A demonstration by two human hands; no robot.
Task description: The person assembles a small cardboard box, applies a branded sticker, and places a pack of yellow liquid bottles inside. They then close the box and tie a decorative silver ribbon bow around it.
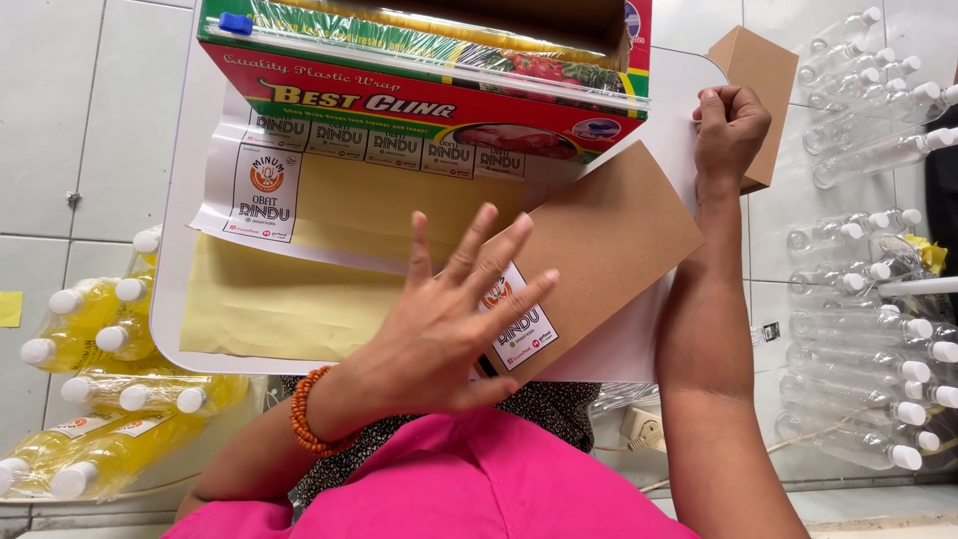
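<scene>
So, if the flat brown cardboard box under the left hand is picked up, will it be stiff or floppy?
The brown cardboard box probably stays fairly stiff: its edges look straight. Being flat, it likely weighs little. Under the left hand, it might slide on the smooth white table.

A single camera, worn on the person's head, looks almost straight down over the chest onto a small white table [175,299] at close range. Both forearms enter from the bottom edge, the left hand [454,319] near the centre of the frame, the right hand [730,125] toward the upper right. The tiled floor [70,120] shows beyond the table's edges on both sides. No second view overlaps it.
</scene>
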